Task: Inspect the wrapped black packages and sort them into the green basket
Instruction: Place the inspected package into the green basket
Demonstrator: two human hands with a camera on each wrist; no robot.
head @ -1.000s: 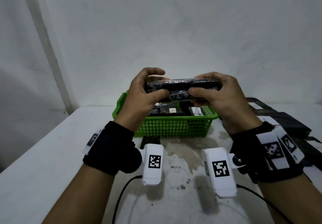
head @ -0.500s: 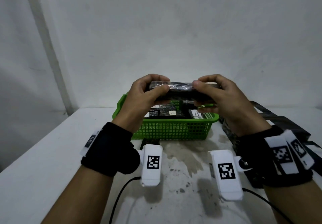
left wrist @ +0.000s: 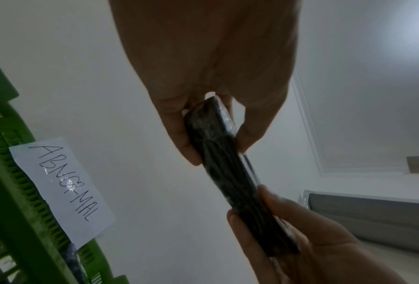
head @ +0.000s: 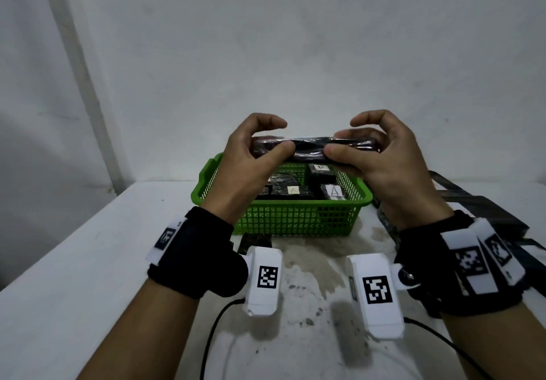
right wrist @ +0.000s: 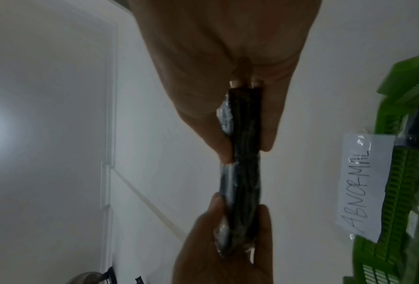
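A flat black package (head: 310, 149) in clear wrap is held edge-on above the green basket (head: 283, 217). My left hand (head: 260, 149) pinches its left end between thumb and fingers, and my right hand (head: 363, 149) pinches its right end. The left wrist view shows the package (left wrist: 228, 173) between my left thumb and fingers, with the other hand on its far end. In the right wrist view the package (right wrist: 242, 163) is held the same way. Several wrapped black packages (head: 291, 190) with white labels lie in the basket.
A paper label reading ABNORMAL (left wrist: 62, 190) is stuck on the basket's outer wall (right wrist: 402, 192). More black packages (head: 484, 217) lie on the white table (head: 88, 261) at the right. A small dark item (head: 255, 242) lies before the basket. A wall stands close behind.
Both hands have kept hold of the package and turned it a little above the basket. My index fingers have lifted off its top edge.
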